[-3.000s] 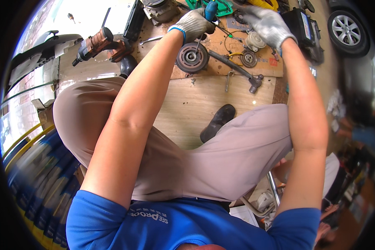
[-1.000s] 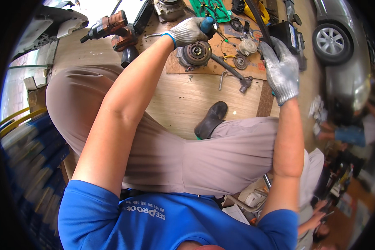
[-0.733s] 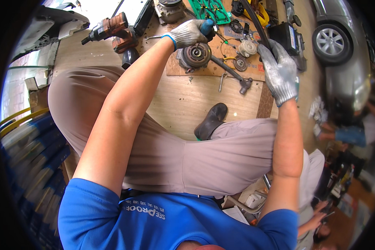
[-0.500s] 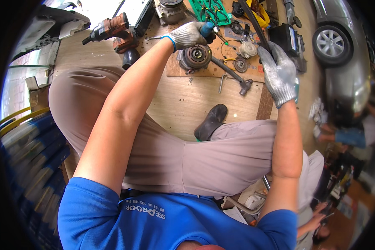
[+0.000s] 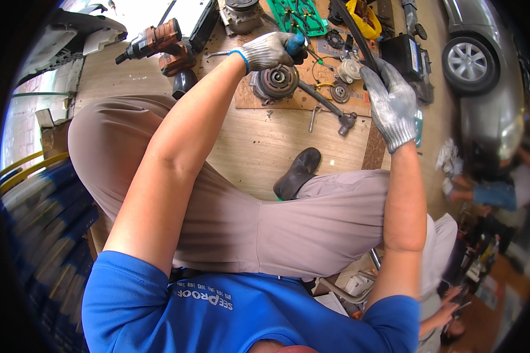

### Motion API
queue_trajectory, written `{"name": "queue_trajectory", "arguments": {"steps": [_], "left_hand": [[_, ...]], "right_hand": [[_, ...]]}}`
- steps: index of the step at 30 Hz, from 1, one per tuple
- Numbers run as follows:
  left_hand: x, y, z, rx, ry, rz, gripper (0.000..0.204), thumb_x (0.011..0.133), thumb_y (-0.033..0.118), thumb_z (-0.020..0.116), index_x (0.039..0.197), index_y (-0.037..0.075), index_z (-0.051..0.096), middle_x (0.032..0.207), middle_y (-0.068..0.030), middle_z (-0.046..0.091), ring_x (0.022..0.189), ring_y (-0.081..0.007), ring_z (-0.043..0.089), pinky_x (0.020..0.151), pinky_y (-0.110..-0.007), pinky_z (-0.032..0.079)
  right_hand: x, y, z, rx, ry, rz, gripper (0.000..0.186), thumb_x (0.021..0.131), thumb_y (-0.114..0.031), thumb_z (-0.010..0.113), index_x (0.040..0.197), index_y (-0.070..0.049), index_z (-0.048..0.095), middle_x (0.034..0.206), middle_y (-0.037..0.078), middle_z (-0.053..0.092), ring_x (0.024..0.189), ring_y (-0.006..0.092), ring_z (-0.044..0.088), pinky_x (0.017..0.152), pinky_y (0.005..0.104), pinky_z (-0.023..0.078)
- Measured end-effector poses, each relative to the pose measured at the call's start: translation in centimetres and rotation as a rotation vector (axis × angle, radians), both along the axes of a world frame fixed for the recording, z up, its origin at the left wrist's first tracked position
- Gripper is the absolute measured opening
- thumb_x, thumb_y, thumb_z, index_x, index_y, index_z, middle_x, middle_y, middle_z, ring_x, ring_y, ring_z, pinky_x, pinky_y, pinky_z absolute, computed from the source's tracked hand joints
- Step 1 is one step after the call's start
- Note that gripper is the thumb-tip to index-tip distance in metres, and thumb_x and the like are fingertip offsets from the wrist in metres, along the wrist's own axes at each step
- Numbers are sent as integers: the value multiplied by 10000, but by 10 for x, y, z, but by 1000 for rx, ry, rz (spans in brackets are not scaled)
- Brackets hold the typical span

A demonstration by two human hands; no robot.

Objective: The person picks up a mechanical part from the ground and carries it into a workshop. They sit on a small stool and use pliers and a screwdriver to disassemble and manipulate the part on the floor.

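Note:
My left hand point(image 5: 268, 49), in a grey-white work glove with a blue cuff edge, is closed on a blue-handled tool point(image 5: 297, 46); the tool's working end cannot be made out. Just below that hand sits a round metal pulley-like part point(image 5: 277, 81) on a brown board. My right hand point(image 5: 393, 103), gloved in grey, has its fingers closed on a long dark strip point(image 5: 357, 30) that runs up and left toward the far edge. A hammer point(image 5: 330, 106) lies between the hands, with a small wrench point(image 5: 314, 118) near its head.
The brown cardboard point(image 5: 259, 103) carries several small parts. A green tray point(image 5: 300, 19), a yellow bag point(image 5: 365, 20) and a black battery-like box point(image 5: 399, 56) stand beyond. An orange-black impact driver point(image 5: 162, 44) is at left. A grey car point(image 5: 483, 35) and another person point(image 5: 444, 306) are at right.
My right hand and the dark strip have shifted slightly left. The blue-handled tool in my left hand has turned and moved a little to the right.

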State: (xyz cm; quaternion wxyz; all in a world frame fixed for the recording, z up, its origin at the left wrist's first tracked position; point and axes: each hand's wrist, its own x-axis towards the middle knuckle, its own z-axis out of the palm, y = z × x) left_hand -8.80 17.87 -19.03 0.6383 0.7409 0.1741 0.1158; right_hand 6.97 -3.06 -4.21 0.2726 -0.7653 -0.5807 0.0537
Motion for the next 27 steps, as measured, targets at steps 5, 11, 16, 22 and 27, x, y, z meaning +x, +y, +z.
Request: {"name": "queue_trajectory", "arguments": {"steps": [5, 11, 16, 22, 27], "left_hand": [[-1, 2, 1, 6, -7, -26, 290, 725, -7, 755, 1007, 24, 696, 998, -51, 729, 937, -161, 668, 904, -322, 531], [0, 4, -4, 4, -5, -68, 255, 712, 4, 751, 960, 36, 697, 923, -37, 717, 890, -142, 642, 861, -317, 523], [4, 8, -11, 37, 44, -69, 233, 689, 7, 744, 907, 40, 671, 853, -32, 686, 813, -140, 598, 797, -332, 512], [5, 3, -5, 51, 0, -66, 212, 711, 25, 742, 908, 39, 664, 854, -38, 686, 819, -152, 597, 812, -326, 506], [3, 5, -7, 59, 35, -65, 198, 724, 27, 740, 897, 52, 646, 847, -25, 678, 811, -147, 587, 817, -332, 504]], "right_hand": [[-2, 1, -2, -43, 27, -45, 359, 938, -293, 676, 1139, 4, 693, 1094, 206, 709, 1025, 372, 677, 900, 398, 526], [0, 3, -8, -64, -216, 60, 350, 939, -286, 671, 1176, -28, 680, 1088, 197, 711, 1006, 367, 679, 885, 419, 537], [-11, 5, -24, 88, -366, 13, 318, 966, -302, 619, 1178, -69, 660, 1084, 178, 705, 979, 385, 676, 850, 465, 546], [-12, 8, -36, -141, -383, -21, 345, 1010, -344, 529, 1171, -56, 629, 1102, 196, 693, 1003, 393, 670, 865, 489, 539], [-12, 9, -43, -318, -371, 46, 305, 993, -303, 555, 1157, -57, 633, 1065, 201, 691, 981, 386, 675, 830, 481, 547]]}}
